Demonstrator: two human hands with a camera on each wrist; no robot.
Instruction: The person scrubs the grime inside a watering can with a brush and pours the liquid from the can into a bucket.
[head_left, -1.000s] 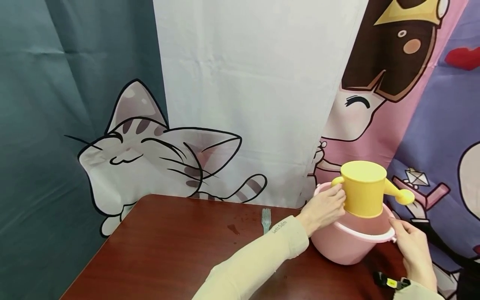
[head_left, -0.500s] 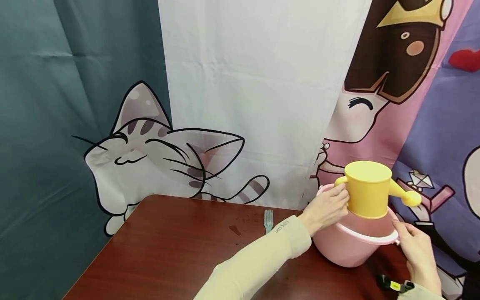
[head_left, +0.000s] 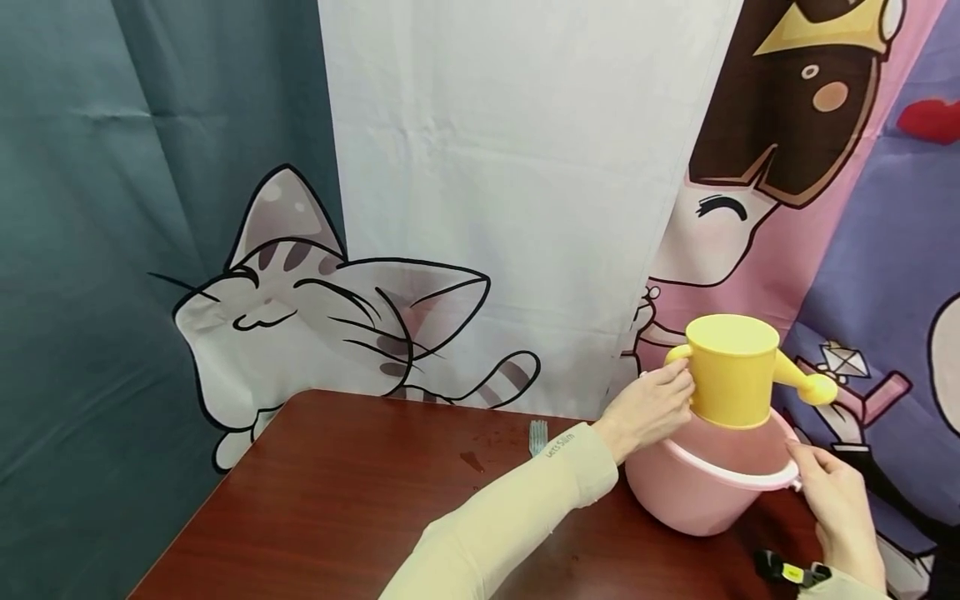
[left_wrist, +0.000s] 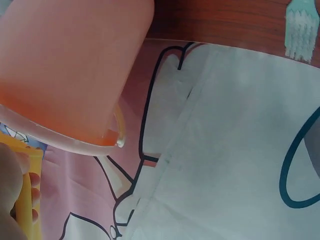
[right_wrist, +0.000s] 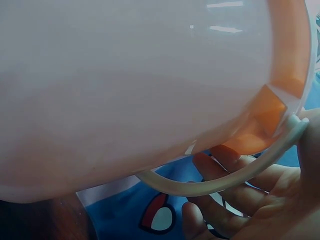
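My left hand (head_left: 651,410) grips the handle of a yellow toy watering can (head_left: 733,375), holding it upright above a pink bucket (head_left: 693,500). The can's spout points right. In the left wrist view my fingers (left_wrist: 35,196) are curled round the yellow handle at the lower left. On the bucket's right side, my right hand (head_left: 834,500) pinches the rim between thumb and fingers. The right wrist view has that hand beside the bucket's pale carrying handle (right_wrist: 205,187), its fingers curled under the rim. What lies inside the bucket is mostly hidden.
A light blue-green fork (head_left: 538,437) lies on the brown table (head_left: 322,500) near its back edge, partly hidden by the left arm. Small wet spots (head_left: 472,461) show beside it. Printed curtains (head_left: 510,208) hang right behind the table.
The head view has shifted slightly. My left hand has raised the watering can a little in the last half second. The right hand keeps its place on the bucket's rim.
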